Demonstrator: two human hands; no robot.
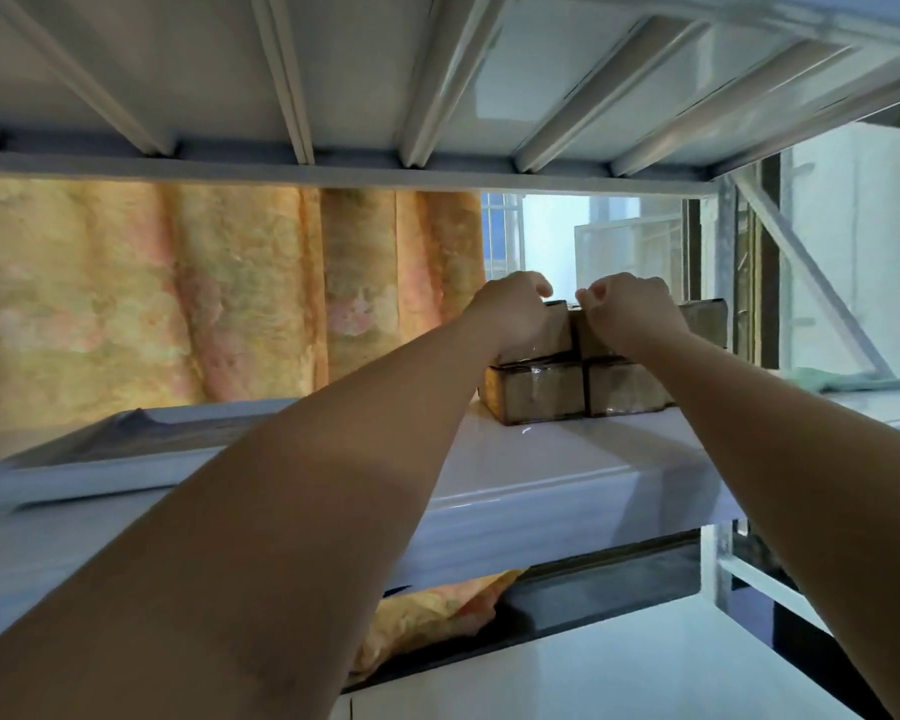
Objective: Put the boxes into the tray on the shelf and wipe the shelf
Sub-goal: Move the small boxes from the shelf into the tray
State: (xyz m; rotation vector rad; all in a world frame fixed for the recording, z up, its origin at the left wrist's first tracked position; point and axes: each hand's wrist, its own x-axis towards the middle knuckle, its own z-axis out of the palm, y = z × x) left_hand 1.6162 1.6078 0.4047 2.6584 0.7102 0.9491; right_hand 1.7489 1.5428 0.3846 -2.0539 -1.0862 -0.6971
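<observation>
Several brown taped boxes stand stacked in two layers on the white shelf [567, 459], right of centre. My left hand [510, 309] curls over the upper left box [554, 337]. My right hand [627, 311] curls over the upper right box [702, 319]. Beneath them sit the lower left box [533, 392] and the lower right box [619, 389]. A flat white tray [89, 472] lies on the shelf at the left, apart from the boxes. A pale green cloth [848, 381] lies on the shelf at the far right.
The ribbed underside of the shelf above [385, 80] hangs low over my hands. An orange patterned curtain [178, 293] hangs behind the shelf. A diagonal frame brace [811, 283] and a window are at the right. A lower white shelf [593, 672] shows below.
</observation>
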